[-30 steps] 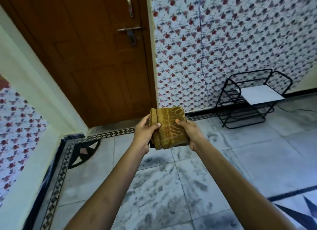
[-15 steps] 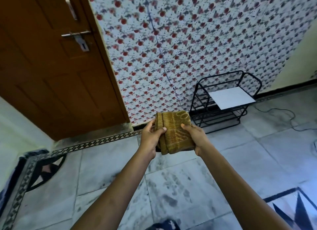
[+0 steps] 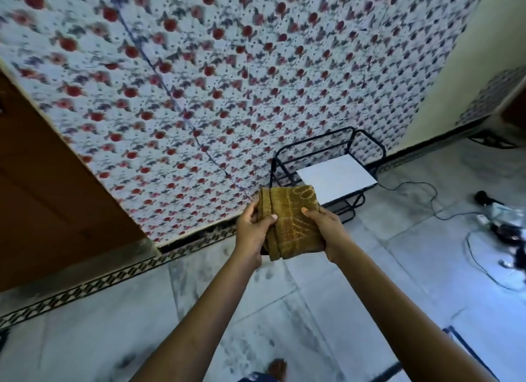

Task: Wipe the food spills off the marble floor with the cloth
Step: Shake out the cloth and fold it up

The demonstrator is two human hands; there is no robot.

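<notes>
Both hands are stretched forward above the marble floor (image 3: 327, 310) and hold a folded ochre cloth (image 3: 290, 219) between them. The left hand (image 3: 250, 233) has its grip closed on the left edge of the cloth, with the thumb lying over the top face and the other fingers hidden under the fold. The right hand (image 3: 327, 228) holds the right edge in the same way, its thumb pressed on the patterned top face. The cloth is in the air, folded in several layers, and it does not touch the floor. Below the two grips the floor shows grey smudged marks on the pale tiles. Just beyond the right grip stands a black wire rack (image 3: 358, 142) with a white board (image 3: 336, 176) on it, against a wall with a red flower pattern (image 3: 227, 83). To the left of the left grip is a brown wooden door (image 3: 51, 196). Far to the right of the right grip some cables (image 3: 432, 199) and small dark objects lie on the floor; they are too blurred to tell. Near the lower edge, under the arms, a bare foot (image 3: 277, 367) is visible.
</notes>
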